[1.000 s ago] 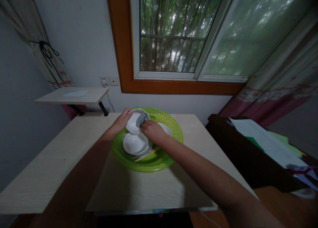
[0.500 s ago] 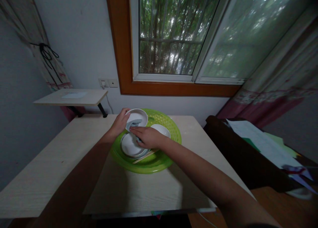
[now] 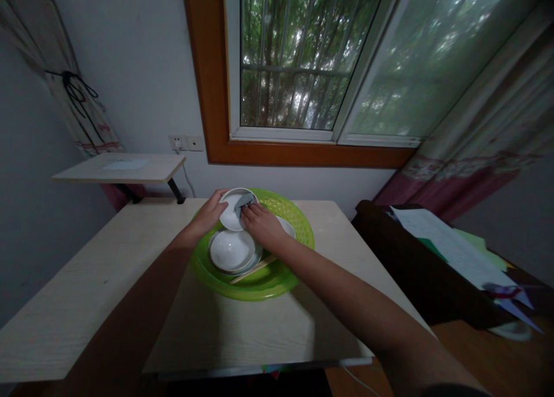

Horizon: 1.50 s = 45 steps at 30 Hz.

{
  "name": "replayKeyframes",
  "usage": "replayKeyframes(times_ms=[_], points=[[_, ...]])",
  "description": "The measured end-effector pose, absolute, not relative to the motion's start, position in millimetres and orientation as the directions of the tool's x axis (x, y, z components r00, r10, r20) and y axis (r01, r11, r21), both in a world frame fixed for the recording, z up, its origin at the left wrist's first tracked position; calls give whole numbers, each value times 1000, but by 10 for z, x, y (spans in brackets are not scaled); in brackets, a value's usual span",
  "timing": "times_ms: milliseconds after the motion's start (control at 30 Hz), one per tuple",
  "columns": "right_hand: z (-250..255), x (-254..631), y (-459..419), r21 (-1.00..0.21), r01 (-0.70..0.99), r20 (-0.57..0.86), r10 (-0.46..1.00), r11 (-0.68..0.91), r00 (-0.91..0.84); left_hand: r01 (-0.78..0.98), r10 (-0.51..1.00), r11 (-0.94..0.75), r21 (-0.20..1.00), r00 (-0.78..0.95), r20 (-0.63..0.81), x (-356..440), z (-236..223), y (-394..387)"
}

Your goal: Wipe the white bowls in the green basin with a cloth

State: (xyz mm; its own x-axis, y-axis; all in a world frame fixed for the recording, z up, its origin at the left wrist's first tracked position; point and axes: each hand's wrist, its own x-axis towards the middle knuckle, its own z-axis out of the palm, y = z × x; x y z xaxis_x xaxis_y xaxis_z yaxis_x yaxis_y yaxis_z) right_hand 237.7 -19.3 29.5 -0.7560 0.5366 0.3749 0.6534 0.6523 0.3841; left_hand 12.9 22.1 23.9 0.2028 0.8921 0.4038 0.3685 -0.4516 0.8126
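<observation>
My left hand point(image 3: 210, 210) grips the left rim of a white bowl point(image 3: 231, 215), which is tilted toward me over the far side of a green plastic tray point(image 3: 259, 293). Pressed by my right hand point(image 3: 262, 224), a grey cloth point(image 3: 244, 201) touches the inner wall of that bowl at its upper right. Nearer to me, a second white bowl point(image 3: 232, 251) sits on a stack of dishes. A pair of chopsticks point(image 3: 251, 271) lies beside the stack. Partly hidden behind my right hand is another white bowl point(image 3: 288, 227).
The tray rests on a pale wooden table point(image 3: 190, 328) against the wall under a window point(image 3: 298, 62). A small raised shelf point(image 3: 125, 169) stands at the table's back left. To the right, papers point(image 3: 445, 247) lie on a dark piece of furniture point(image 3: 402, 270).
My right hand has moved the cloth from the near rim up to the bowl's upper right. The bowl has tipped further toward me, and the stacked bowl below shows more fully.
</observation>
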Motion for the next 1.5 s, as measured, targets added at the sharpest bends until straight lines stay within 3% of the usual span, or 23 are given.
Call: replayKeyframes(times_ms=[367,633,767,1000,1100,1233,1500], points=[[383,2427,-231,386,570,277,499,725,-821,119,954,-267,956,176,245,107,236,175],[369,2388,-245,387,574,283,499,722,-819,196,948,-318,928,48,315,137,202,249],[288,2379,-218,294,559,253,501,775,-827,278,921,-389,879,81,382,128,138,291],[222,2396,-256,16,391,239,376,920,-895,386,876,-476,790,123,467,107,117,284],[243,2387,-299,-21,362,244,356,932,-902,385,865,-494,779,132,484,126,147,261],[233,2364,-286,31,402,232,384,915,-894,395,857,-509,765,150,493,134,163,255],[338,2354,-235,284,553,268,489,783,-830,335,883,-466,819,130,450,112,169,257]])
